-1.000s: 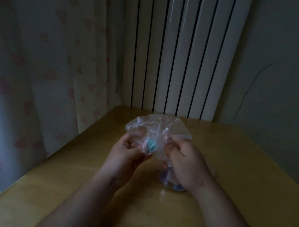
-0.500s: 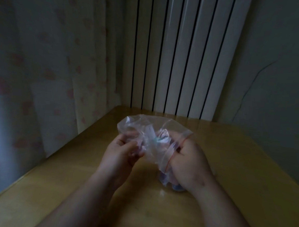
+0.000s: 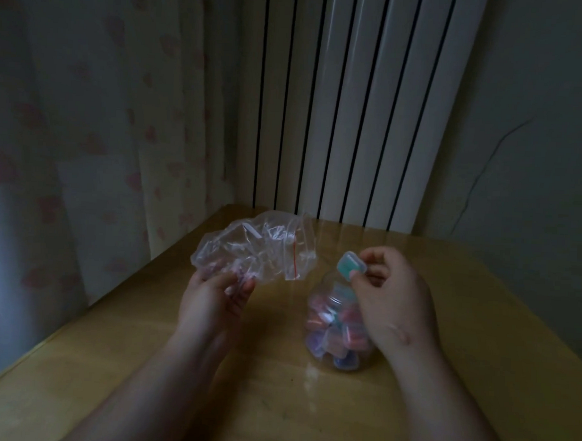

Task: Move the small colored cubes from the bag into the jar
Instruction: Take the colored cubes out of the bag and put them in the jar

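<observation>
Pinched between thumb and fingertips of the right hand, a small teal cube sits just above the mouth of the clear jar, judged light, rigid and slick, best held across opposite flat faces, while the left hand grips the limp plastic bag by its bunched edge.

One head-worn view looks forward and down, close over a wooden table, facing the radiator at upper centre, curtain at left.
</observation>
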Demonstrator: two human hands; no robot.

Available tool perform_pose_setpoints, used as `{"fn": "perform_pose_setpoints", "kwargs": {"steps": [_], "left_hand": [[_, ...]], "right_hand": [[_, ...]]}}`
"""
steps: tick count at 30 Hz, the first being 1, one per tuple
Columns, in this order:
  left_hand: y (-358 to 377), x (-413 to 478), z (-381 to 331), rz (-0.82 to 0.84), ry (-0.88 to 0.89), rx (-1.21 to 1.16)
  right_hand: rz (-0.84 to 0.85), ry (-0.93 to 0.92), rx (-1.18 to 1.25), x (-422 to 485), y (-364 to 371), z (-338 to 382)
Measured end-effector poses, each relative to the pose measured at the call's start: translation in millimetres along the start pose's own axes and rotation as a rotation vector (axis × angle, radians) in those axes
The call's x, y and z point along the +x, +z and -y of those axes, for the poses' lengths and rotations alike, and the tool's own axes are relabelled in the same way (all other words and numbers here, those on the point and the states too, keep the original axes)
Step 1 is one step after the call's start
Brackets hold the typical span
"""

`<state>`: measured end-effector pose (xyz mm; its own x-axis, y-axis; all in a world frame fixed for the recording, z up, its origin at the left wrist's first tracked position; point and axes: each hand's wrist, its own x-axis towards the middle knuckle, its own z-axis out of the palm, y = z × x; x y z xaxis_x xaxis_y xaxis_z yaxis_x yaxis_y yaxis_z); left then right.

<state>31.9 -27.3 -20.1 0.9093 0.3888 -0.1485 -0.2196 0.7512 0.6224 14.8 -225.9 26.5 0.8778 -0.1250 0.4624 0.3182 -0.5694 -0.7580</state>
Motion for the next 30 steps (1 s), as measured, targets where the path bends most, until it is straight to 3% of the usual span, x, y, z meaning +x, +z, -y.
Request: {"fn": "perform_pose_setpoints", "kwargs": {"steps": [7, 12, 15, 23, 26, 30], "left_hand": [[1, -3, 0, 0.043, 0.014, 0.024], [4, -6, 0, 0.067, -0.005, 0.036], [2, -8, -2, 0.105, -0.022, 0.056], [-1, -10, 0, 0.206, -0.083, 0.165], [-2, -7, 1, 0.114, -0.001, 0.302], [-8, -2, 1, 0.021, 0.026, 0.321]], "right_hand": [[-0.084, 0.001, 0.057, 1, -1, 5], [0.114, -0.058, 0.112, -11, 6, 14], [0.206, -0.089, -0.023, -16, 12, 17], [-0.034, -0.144, -0.073, -9, 17, 4], [-0.133, -0.126, -0.057, -6, 16, 0], [-0.132, -0.07, -0.041, 0, 11, -7]]}}
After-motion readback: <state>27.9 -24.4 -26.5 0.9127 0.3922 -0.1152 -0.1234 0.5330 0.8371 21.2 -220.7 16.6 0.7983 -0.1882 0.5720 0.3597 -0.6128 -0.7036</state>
